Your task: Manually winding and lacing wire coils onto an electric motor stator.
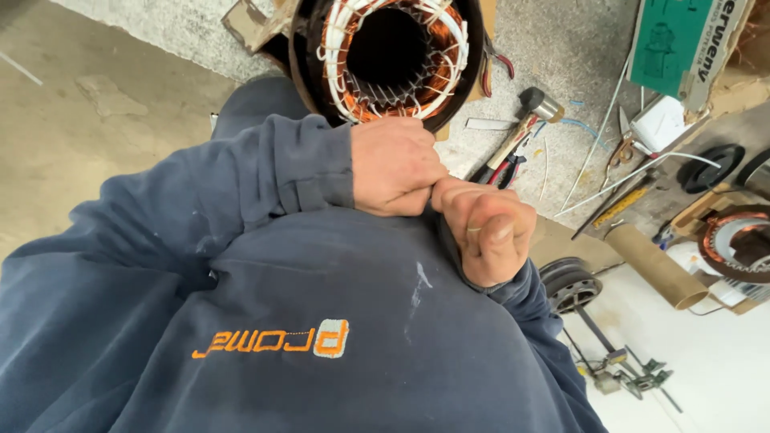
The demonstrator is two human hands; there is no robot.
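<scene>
A motor stator (385,56) with copper windings and white lacing stands just beyond my hands, its bore facing me. My left hand (393,164) is curled into a fist right below the stator's rim, its dark blue sleeve reaching in from the left. My right hand (485,228) is also closed, with a ring on one finger, and presses against the left hand's knuckles. I cannot make out anything held between them. My dark blue sweatshirt (321,321) with an orange logo fills the lower part of the view.
On the grey bench to the right lie a hammer (529,108), red-handled pliers (505,168), white cables (634,172), a cardboard tube (658,265), a green box (674,40) and a second wound stator (734,240). A black pulley wheel (569,285) lies lower down.
</scene>
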